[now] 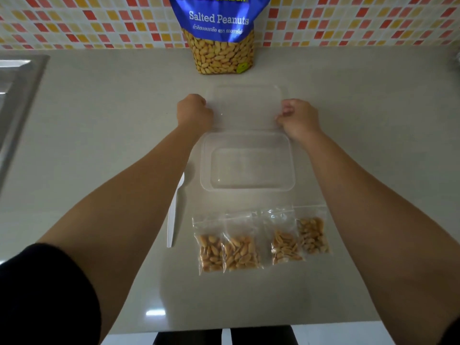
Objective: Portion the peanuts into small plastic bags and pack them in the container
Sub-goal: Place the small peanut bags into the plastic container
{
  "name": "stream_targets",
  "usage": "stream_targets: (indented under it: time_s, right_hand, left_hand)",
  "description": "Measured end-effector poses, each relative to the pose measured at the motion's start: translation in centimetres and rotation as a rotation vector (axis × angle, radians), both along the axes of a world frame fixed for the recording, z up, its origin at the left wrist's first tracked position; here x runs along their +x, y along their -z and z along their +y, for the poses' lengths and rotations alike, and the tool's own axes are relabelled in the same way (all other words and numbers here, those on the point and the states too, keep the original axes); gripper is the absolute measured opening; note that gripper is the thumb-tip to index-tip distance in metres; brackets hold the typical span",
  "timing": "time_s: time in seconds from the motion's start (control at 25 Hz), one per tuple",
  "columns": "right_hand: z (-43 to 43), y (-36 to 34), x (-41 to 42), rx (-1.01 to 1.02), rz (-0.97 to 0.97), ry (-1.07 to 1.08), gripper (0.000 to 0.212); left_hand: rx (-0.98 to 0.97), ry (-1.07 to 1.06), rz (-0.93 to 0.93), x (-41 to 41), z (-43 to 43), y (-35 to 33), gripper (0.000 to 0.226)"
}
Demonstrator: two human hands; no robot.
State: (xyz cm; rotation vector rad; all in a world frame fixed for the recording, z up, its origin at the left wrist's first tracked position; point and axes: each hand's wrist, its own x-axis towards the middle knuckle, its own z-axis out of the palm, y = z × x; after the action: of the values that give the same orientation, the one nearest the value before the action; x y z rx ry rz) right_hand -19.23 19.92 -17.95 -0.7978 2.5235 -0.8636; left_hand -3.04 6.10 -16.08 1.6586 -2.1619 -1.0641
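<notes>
the clear plastic container [247, 161] sits empty on the surface [99, 120]. just beyond it, the left hand [194, 112] and right hand [298, 118] hold its clear lid [246, 108] by the short edges, fingers curled closed on it. four small zip bags of peanuts [261, 241] lie nearer (white plastic spoon [174, 215] to their left); the salted peanuts pouch [220, 33] stands against the tiled wall [87, 21].

One camera only, worn on the head, looking forward and steeply down over the counter [99, 120], close in, facing the tiled wall [74, 21].
</notes>
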Motion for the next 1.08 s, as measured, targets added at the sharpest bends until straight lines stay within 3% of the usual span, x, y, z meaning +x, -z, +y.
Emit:
stream_targets:
  time_s: [0.12, 0.24, 0.32, 0.48, 0.72, 0.92, 1.08]
  right_hand:
    - [0.0, 0.0, -0.3, 0.015, -0.01, -0.01, 0.034]
    - [1.1, -0.9, 0.1, -0.098, 0.027, 0.07, 0.036]
    - [3.1, -2.0, 1.8, -0.247, 0.091, 0.119, 0.03]
    - [9.9, -2.7, 8.0, -0.29, 0.098, 0.116, 0.033]
    - [17.9, -1.8, 14.6, -0.114, 0.082, 0.166, 0.044]
    - [19.9, -0.5, 15.5, 0.015, 0.06, 0.192, 0.03]
    - [20.4, -0.5, 15.4, 0.008, 0.023, 0.184, 0.02]
  left_hand:
    - [-0.052, 0.013, -0.041, -0.1, 0.1, -0.4, 0.031]
    - [-0.179, 0.032, -0.02, 1.2, 1.0, -1.7, 0.033]
    - [-0.273, 0.016, 0.089, 3.3, 3.3, -2.8, 0.017]
    - [-0.318, 0.034, 0.293, 9.0, 11.6, -3.2, 0.028]
    - [-0.217, 0.084, 0.122, 15.5, 20.1, -1.0, 0.024]
    - [-0.137, 0.092, -0.068, 16.3, 22.9, -0.3, 0.039]
    - [0.086, 0.027, 0.012, 16.0, 23.7, -0.5, 0.037]
